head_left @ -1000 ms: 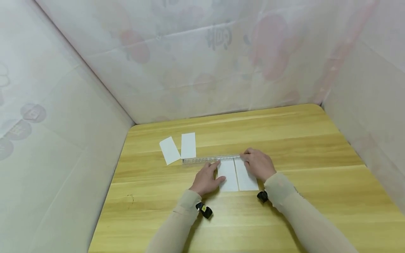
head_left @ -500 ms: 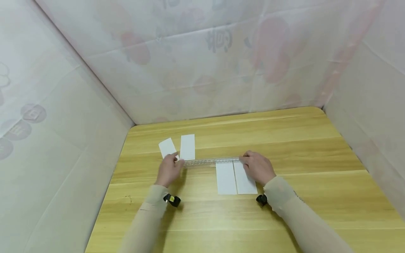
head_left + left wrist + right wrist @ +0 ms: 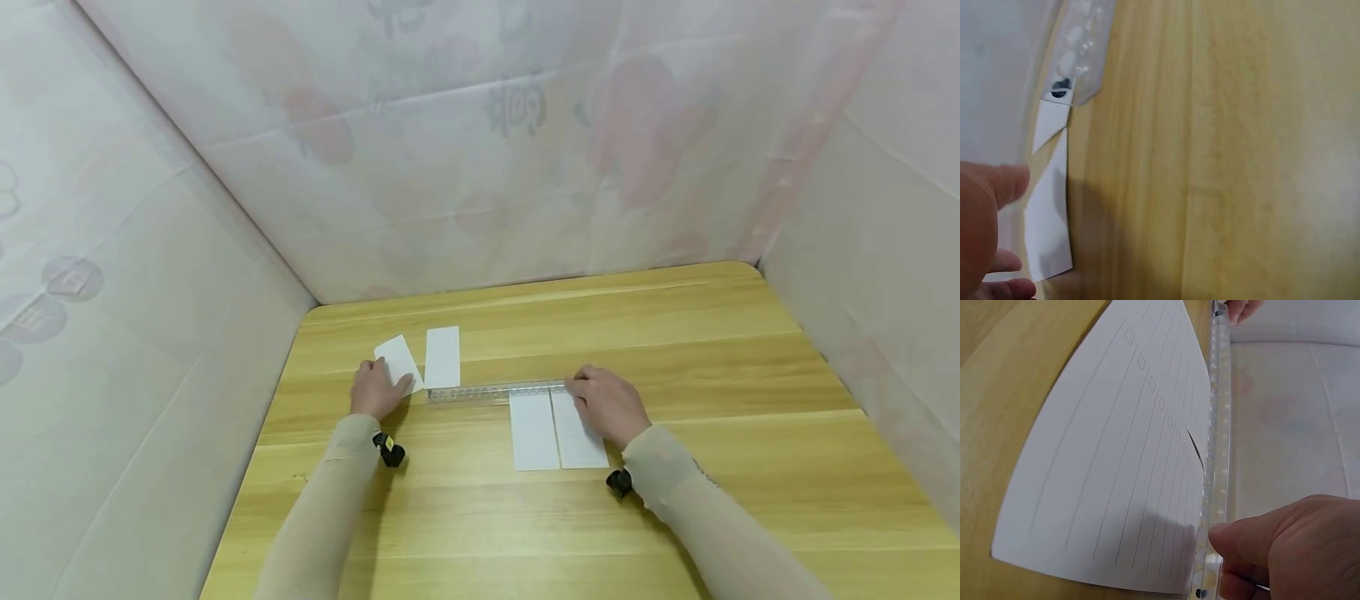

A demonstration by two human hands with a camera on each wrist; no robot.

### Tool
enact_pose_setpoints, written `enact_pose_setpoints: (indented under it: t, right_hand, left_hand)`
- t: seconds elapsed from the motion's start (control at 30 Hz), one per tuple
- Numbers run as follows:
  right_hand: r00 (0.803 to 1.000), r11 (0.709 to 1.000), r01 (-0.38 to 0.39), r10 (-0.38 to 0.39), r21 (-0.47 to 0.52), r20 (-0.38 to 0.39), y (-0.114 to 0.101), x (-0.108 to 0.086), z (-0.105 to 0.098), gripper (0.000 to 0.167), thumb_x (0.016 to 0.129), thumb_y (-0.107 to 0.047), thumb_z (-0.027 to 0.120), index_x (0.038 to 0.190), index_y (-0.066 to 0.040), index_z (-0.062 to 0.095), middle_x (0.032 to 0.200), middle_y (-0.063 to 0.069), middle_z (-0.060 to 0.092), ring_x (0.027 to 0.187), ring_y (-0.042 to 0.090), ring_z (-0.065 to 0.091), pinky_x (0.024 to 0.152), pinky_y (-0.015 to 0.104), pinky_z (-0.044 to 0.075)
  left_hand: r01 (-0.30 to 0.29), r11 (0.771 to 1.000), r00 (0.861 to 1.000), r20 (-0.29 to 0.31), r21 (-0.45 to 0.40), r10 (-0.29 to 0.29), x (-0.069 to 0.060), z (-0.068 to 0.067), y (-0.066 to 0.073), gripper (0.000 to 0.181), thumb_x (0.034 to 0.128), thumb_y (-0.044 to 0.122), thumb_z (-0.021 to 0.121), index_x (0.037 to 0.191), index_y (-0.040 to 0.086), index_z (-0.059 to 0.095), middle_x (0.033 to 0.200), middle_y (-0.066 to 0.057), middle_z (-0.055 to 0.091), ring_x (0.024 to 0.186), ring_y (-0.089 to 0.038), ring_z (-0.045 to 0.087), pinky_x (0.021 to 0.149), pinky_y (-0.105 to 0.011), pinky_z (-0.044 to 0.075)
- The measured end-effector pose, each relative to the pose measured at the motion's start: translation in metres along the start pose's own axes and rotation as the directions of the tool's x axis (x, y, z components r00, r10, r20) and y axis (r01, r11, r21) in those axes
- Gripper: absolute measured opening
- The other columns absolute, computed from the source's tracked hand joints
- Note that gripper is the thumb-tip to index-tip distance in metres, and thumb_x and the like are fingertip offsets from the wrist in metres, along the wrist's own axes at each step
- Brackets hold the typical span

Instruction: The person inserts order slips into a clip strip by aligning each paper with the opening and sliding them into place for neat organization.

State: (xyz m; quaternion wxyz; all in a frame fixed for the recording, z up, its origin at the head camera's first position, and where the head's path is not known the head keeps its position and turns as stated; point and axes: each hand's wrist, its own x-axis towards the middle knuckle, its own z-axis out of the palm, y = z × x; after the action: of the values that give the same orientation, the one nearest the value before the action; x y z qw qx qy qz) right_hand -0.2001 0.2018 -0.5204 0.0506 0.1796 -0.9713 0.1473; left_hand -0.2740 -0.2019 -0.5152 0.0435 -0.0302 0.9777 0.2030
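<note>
While the right hand [image 3: 611, 406] pinches one end of a clear ruler [image 3: 468, 394] between thumb and fingers, the left hand [image 3: 375, 390] is spread about a slanted white card [image 3: 399, 364], its thumb at one long edge and its fingers at the other; I cannot tell whether it has any grip on that card. Taken from the ruler's middle in the head view, the right hand sits at three o'clock and the left at nine. The ruler lies nearly level on the wooden table [image 3: 480, 533], its right half along the top edges of two lined cards, the left one [image 3: 535, 435] and the right one [image 3: 576, 437], side by side toward four o'clock with a narrow gap between them. At ten o'clock stands a straight white card [image 3: 442, 357], its lower edge at the ruler's left end; the slanted card leans away beside it. A pale fabric wall [image 3: 450, 183] rises at twelve o'clock.
</note>
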Motion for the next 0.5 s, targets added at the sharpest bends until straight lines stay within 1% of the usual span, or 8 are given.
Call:
enact_pose_setpoints:
  t: [0.1, 0.23, 0.3, 0.5]
  right_hand:
    - [1.000, 1.000, -0.004, 0.004, -0.003, -0.006, 0.001, 0.000, 0.000, 0.029, 0.092, -0.012, 0.063, 0.121, -0.012, 0.069, 0.110, 0.006, 0.064, 0.095, 0.025, 0.061, 0.076, 0.042, 0.052]
    - [1.000, 1.000, -0.003, 0.003, 0.004, -0.003, 0.002, 0.001, -0.001, 0.029, 0.092, -0.011, 0.064, 0.121, -0.011, 0.069, 0.110, 0.007, 0.064, 0.095, 0.026, 0.061, 0.075, 0.042, 0.052]
    - [1.000, 1.000, -0.005, 0.005, 0.005, -0.001, 0.002, 0.001, -0.002, 0.030, 0.091, -0.011, 0.064, 0.121, -0.010, 0.069, 0.110, 0.007, 0.064, 0.095, 0.026, 0.061, 0.076, 0.042, 0.052]
    - [1.000, 1.000, -0.007, 0.007, -0.001, -0.006, 0.003, 0.002, -0.002, 0.030, 0.091, -0.011, 0.064, 0.121, -0.010, 0.068, 0.110, 0.007, 0.064, 0.095, 0.025, 0.061, 0.076, 0.042, 0.051]
  left_hand:
    - [-0.004, 1.000, 1.000, 0.007, 0.023, 0.004, 0.005, 0.005, -0.001, 0.087, 0.0891, 0.059, 0.054, 0.141, -0.009, 0.036, 0.137, -0.032, 0.036, 0.122, -0.047, 0.038, 0.095, -0.060, 0.037]
    - [0.010, 0.999, 1.000, -0.017, 0.052, -0.009, 0.009, 0.011, -0.002, 0.095, 0.0832, 0.067, 0.056, 0.139, -0.007, 0.039, 0.133, -0.029, 0.039, 0.120, -0.044, 0.039, 0.092, -0.061, 0.037]
    - [0.024, 0.999, 0.999, -0.027, 0.049, -0.023, 0.009, 0.014, 0.000, 0.096, 0.0808, 0.068, 0.058, 0.139, -0.006, 0.040, 0.133, -0.028, 0.039, 0.120, -0.043, 0.038, 0.092, -0.060, 0.037]
    - [0.060, 0.997, 0.998, -0.029, 0.041, -0.059, 0.008, 0.015, 0.004, 0.095, 0.0813, 0.066, 0.060, 0.141, -0.005, 0.037, 0.137, -0.027, 0.035, 0.123, -0.043, 0.033, 0.090, -0.062, 0.036]
